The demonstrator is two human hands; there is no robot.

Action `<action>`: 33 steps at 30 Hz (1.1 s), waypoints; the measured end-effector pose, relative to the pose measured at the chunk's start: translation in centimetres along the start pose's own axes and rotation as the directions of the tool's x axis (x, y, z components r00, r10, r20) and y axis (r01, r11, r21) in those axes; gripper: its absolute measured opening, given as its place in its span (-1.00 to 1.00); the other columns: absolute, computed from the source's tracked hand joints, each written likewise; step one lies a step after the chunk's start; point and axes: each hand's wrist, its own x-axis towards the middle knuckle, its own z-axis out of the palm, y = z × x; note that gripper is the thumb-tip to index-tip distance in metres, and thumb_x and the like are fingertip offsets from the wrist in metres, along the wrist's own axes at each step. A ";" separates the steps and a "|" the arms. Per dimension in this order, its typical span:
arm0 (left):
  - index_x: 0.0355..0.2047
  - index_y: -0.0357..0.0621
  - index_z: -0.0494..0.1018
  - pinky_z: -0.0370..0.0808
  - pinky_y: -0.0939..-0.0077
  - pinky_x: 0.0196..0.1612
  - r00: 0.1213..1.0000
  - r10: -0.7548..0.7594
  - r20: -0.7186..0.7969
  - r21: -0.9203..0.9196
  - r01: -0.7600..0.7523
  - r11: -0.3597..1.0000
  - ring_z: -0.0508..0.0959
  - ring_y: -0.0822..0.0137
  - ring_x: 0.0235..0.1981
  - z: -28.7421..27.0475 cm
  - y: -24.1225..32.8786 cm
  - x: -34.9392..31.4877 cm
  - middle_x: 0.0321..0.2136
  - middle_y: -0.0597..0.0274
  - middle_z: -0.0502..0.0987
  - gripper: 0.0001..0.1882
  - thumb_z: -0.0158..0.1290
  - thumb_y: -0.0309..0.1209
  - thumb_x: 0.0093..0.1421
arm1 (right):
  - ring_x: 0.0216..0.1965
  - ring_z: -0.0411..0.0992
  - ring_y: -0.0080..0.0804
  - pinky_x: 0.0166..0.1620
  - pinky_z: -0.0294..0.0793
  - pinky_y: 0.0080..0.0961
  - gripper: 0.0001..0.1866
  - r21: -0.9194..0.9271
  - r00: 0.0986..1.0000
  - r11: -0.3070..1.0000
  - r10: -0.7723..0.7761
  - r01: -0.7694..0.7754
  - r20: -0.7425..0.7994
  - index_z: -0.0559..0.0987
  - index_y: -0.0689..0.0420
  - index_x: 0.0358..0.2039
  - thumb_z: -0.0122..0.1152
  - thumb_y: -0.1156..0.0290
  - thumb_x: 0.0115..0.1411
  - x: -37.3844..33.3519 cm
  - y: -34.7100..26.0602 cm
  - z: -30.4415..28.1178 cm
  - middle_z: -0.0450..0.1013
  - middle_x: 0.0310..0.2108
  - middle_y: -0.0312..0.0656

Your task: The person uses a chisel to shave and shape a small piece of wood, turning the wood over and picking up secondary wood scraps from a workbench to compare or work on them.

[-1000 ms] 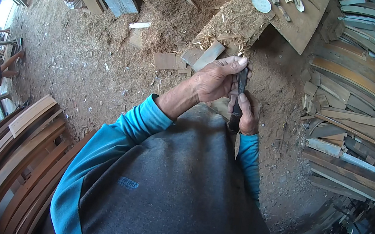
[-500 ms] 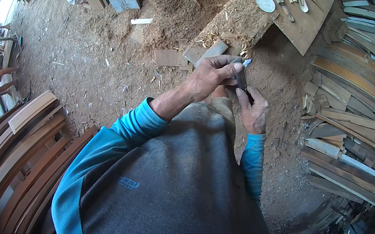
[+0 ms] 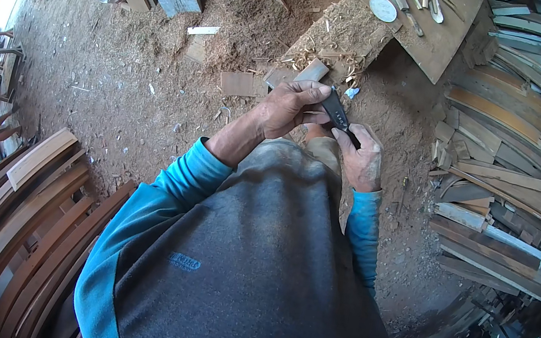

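Observation:
Both hands hold one small, dark, flat elongated object (image 3: 339, 111) in front of my body. A row of light marks runs along its face, but its exact kind is not clear. My left hand (image 3: 291, 108) is closed on its far end, the thumb lying along the edge. At its near end, the fingers of my right hand (image 3: 363, 160) pinch it. Just beyond the object, a small pale scrap (image 3: 352, 92) lies on the ground.
Curved brown wooden pieces (image 3: 42, 220) are stacked at the lower left. Piled boards (image 3: 504, 176) line the right side. A wooden board (image 3: 433, 46) at the top right bears tools and a round white lid-like disc (image 3: 383, 8). Shavings (image 3: 334, 33) cover the ground ahead.
The dark object has turned so its marked face shows more. My left hand has shifted slightly left, uncovering more of it; both hands keep hold.

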 end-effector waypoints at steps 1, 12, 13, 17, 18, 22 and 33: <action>-0.05 -0.18 0.57 0.66 0.45 -0.03 1.000 -0.001 0.008 -0.011 0.001 1.000 0.68 0.34 -0.15 0.0 -0.1 0.1 -0.18 0.18 0.66 -0.73 0.10 -0.25 0.43 | -0.31 0.55 -0.11 -0.21 0.51 -0.28 -0.77 0.012 1.000 1.000 0.013 -0.013 0.002 0.65 0.25 -0.25 0.39 0.33 0.24 -0.1 -0.1 -0.1 0.54 -0.34 -0.02; -0.06 -0.22 0.56 0.66 0.38 0.00 0.997 -0.054 -0.058 -0.079 0.049 0.996 0.68 0.29 -0.14 -1.2 -1.5 0.0 -0.17 0.14 0.66 -0.72 0.08 -0.25 0.44 | -0.22 0.57 0.00 -0.18 0.53 -0.19 -0.69 0.043 0.994 0.996 0.074 -0.077 0.076 0.63 0.25 -0.15 0.36 0.25 0.27 -1.0 1.3 0.5 0.57 -0.25 0.01; -0.06 -0.22 0.56 0.66 0.37 0.01 0.997 -0.051 -0.066 -0.070 0.047 0.996 0.68 0.28 -0.13 -1.8 -1.9 0.2 -0.17 0.14 0.66 -0.72 0.07 -0.25 0.44 | -0.20 0.57 0.00 -0.16 0.53 -0.18 -0.67 0.040 0.993 0.996 0.081 -0.085 0.091 0.62 0.26 -0.13 0.35 0.24 0.28 -1.0 1.4 0.7 0.57 -0.24 0.02; -0.05 -0.23 0.56 0.64 0.34 0.06 0.993 -0.075 -0.088 -0.050 0.071 0.996 0.67 0.30 -0.11 -2.6 -2.9 0.1 -0.15 0.15 0.66 -0.69 0.05 -0.23 0.45 | -0.20 0.55 0.11 -0.16 0.51 -0.13 -0.68 0.004 0.977 0.997 0.074 -0.077 0.200 0.59 0.29 -0.15 0.30 0.24 0.32 -1.2 2.4 1.1 0.55 -0.24 0.08; -0.05 -0.23 0.57 0.64 0.34 0.06 0.993 -0.083 -0.087 -0.043 0.079 0.996 0.67 0.30 -0.11 -2.7 -3.1 0.0 -0.15 0.15 0.66 -0.69 0.05 -0.22 0.46 | -0.20 0.54 0.14 -0.17 0.50 -0.11 -0.68 0.000 0.975 0.998 0.061 -0.062 0.214 0.58 0.29 -0.18 0.28 0.24 0.33 -1.4 2.6 1.3 0.54 -0.25 0.11; -0.01 -0.23 0.54 0.63 0.35 0.09 0.993 -0.096 -0.063 0.021 0.097 0.995 0.66 0.29 -0.07 -2.7 -3.1 0.3 -0.13 0.13 0.65 -0.67 0.04 -0.21 0.46 | -0.21 0.49 0.25 -0.20 0.46 -0.04 -0.71 0.032 0.973 0.999 0.025 -0.033 0.228 0.55 0.30 -0.25 0.22 0.26 0.36 -1.7 2.9 1.2 0.50 -0.27 0.18; -0.05 -0.28 0.60 0.61 0.46 0.01 0.995 0.089 0.035 0.358 -0.096 0.929 0.62 0.46 -0.15 -1.7 -2.3 1.2 -0.21 0.26 0.66 -0.68 0.15 -0.25 0.40 | -0.23 0.51 0.23 -0.22 0.47 -0.05 -0.70 -0.010 0.976 0.997 0.077 -0.077 0.202 0.57 0.28 -0.24 0.18 0.25 0.39 -1.3 2.9 0.4 0.52 -0.28 0.17</action>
